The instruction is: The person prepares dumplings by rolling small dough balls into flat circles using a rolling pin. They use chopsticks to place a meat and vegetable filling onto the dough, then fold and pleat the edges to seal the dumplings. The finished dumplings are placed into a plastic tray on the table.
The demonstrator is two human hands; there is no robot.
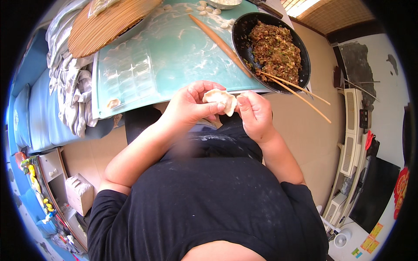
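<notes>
A folded, pale dumpling (219,99) is held between my two hands, just off the near edge of the table. My left hand (191,102) cups it from the left, with the thumb pressed across its front. The thumb and fingertips of my right hand (253,112) pinch its right end. To the right, a black pan (237,32) holds brown minced filling (278,52) with green bits. Two wooden chopsticks (300,88) lean out over the pan's near rim. A wooden rolling pin (220,41) lies slantwise on the table beside the pan.
The floury green-blue table (174,65) bears a clear divided tray (128,71) with one dumpling (113,103) near its corner. A round woven mat (104,30) and a bundled cloth (69,82) are at far left. Several dough pieces (209,9) lie by a bowl (224,3).
</notes>
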